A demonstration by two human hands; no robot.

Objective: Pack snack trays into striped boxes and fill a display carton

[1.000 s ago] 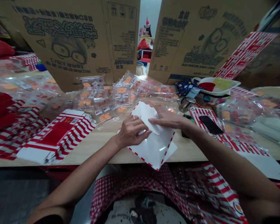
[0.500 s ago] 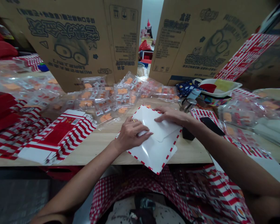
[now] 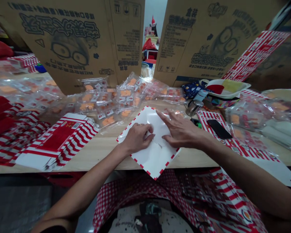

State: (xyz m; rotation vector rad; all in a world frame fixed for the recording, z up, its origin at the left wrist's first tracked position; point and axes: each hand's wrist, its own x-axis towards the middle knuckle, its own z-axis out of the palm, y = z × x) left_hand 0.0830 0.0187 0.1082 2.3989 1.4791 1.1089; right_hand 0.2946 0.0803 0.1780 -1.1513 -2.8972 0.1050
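Note:
A white envelope-like paper sheet (image 3: 153, 162) with red-and-white dashed edges lies at a slant on the wooden table, one corner past the front edge. My left hand (image 3: 136, 137), with a ring on one finger, rests on its left half; the fingers are curled in and the thumb closes against them on the paper. On the right half my right hand (image 3: 179, 127) lies flat, fingers spread over the folded flaps. The flaps meet near the middle, between the two hands. Part of the sheet is hidden under both hands.
Clear packets with orange pieces (image 3: 108, 120) lie behind the sheet. A stack of flat red-and-white striped boxes (image 3: 59, 136) is to the left. Large cardboard boxes (image 3: 87, 48) stand at the back. A black phone (image 3: 219, 128) and a white tray (image 3: 240, 90) are right.
My right hand has spread its fingers and lies flatter on the flaps. My left fingers have curled in more. The sheet has shifted slightly left.

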